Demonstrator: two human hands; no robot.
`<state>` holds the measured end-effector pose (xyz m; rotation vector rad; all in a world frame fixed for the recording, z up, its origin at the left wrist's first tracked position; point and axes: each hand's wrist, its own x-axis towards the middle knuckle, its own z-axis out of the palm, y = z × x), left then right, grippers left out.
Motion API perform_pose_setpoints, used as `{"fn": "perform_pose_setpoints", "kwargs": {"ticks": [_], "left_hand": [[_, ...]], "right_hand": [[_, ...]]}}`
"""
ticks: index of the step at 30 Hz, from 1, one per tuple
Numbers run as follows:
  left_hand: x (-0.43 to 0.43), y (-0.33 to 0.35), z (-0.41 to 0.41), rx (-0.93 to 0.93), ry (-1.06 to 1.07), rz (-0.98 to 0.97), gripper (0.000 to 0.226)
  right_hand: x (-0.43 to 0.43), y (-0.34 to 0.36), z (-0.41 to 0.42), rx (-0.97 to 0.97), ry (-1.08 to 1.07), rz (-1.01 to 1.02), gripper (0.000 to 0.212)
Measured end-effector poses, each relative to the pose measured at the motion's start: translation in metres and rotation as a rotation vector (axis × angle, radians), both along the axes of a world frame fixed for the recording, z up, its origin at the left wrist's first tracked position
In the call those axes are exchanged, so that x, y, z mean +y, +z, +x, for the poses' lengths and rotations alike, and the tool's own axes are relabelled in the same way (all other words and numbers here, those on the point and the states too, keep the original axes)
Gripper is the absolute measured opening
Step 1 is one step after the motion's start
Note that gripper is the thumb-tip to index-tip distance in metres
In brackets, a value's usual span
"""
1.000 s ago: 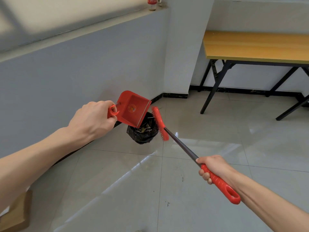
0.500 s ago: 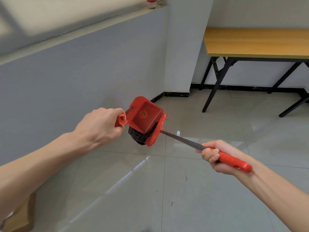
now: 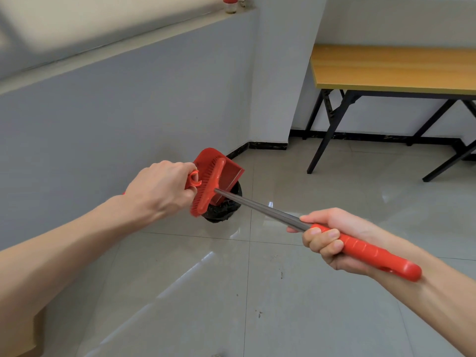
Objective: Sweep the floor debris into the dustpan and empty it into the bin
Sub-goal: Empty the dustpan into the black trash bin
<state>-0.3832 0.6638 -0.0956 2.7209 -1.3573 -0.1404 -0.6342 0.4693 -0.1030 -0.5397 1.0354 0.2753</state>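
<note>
Head view, left hand [image 3: 159, 189] gripping dustpan [image 3: 229, 171] over bin [image 3: 221, 212], right hand [image 3: 332, 240] clenching brush [image 3: 206, 189].

Both forearms are bare and reach forward from the lower corners. The left hand [image 3: 161, 190] is turned with its back up, the fingers curled closed around a red handle, the wrist almost straight. The right hand [image 3: 332, 239] is lower and nearer, palm turned to the left, with its fingers [image 3: 320, 240] wrapped firmly around a red grip
</note>
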Motion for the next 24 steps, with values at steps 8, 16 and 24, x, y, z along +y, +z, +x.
{"fn": "perform_pose_setpoints", "kwargs": {"ticks": [8,16,24], "left_hand": [[0.014,0.033,0.016,-0.052,0.049,-0.009,0.02],[0.031,0.07,0.036,0.022,0.178,-0.131,0.014],[0.051,0.117,0.031,0.242,0.422,-0.292,0.02]], "right_hand": [[-0.003,0.008,-0.01,0.098,0.104,-0.118,0.016],[-0.016,0.032,-0.022,0.184,0.145,-0.196,0.013],[-0.012,0.062,-0.017,0.171,0.129,-0.246,0.012]]}}
